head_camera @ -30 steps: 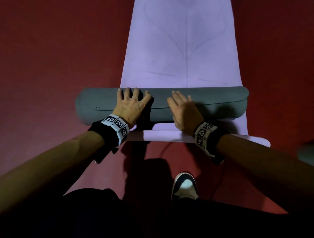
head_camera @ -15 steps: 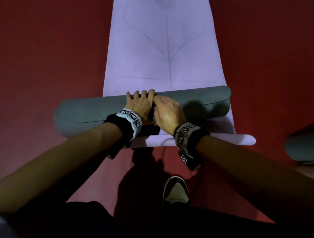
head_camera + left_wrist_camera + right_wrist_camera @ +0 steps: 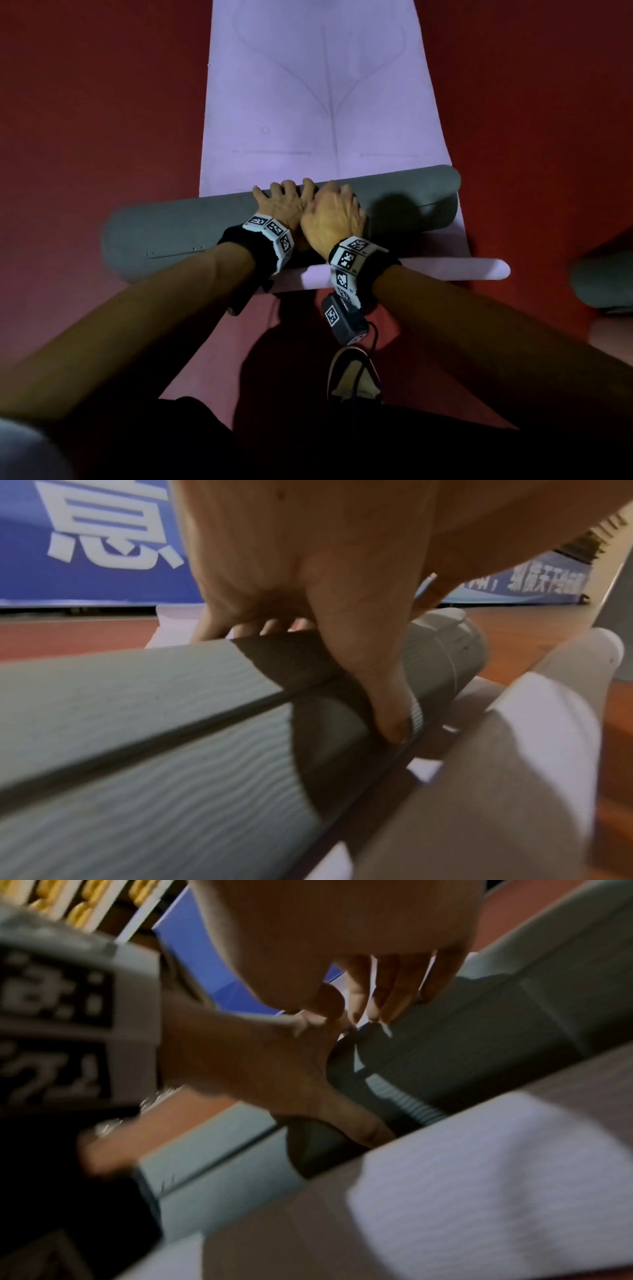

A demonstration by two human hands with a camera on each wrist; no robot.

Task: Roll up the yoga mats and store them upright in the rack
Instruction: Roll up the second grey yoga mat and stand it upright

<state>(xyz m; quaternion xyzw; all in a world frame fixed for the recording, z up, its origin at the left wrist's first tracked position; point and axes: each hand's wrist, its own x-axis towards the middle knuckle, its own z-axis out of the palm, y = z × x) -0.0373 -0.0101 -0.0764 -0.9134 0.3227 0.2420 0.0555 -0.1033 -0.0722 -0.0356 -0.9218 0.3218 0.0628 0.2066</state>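
The left hand [image 3: 279, 209] lies over the top of a grey, ribbed, rolled-up yoga mat [image 3: 178, 233], its fingers curled down over the far side of the roll and its thumb [image 3: 380, 696] pressed against the near side, so that it grips the roll from above. The right hand [image 3: 334, 217] sits pressed against the left hand at the middle of the roll, its fingers [image 3: 394, 993] bent down onto the grey surface; how firmly it clasps the roll cannot be told, as the right wrist view is blurred. Both wrists carry black bands with white, square-patterned marker blocks [image 3: 274, 236]. The grey roll lies crosswise under the hands and reaches well out to the left and to the right of them. Beyond the fingertips a flat lilac yoga mat [image 3: 322, 85] with thin printed lines stretches away over the red floor [image 3: 102, 102]. On the near side of the roll, just below the wrists, the curled lilac end [image 3: 462, 270] of that mat sticks out to the right. Further right, at the picture's edge, the end of another grey roll [image 3: 603, 284] shows. Below the right wrist a dark shoe with a light toe [image 3: 352, 380] stands on the floor. In the left wrist view a blue banner with white characters [image 3: 85, 534] stands past the hand.
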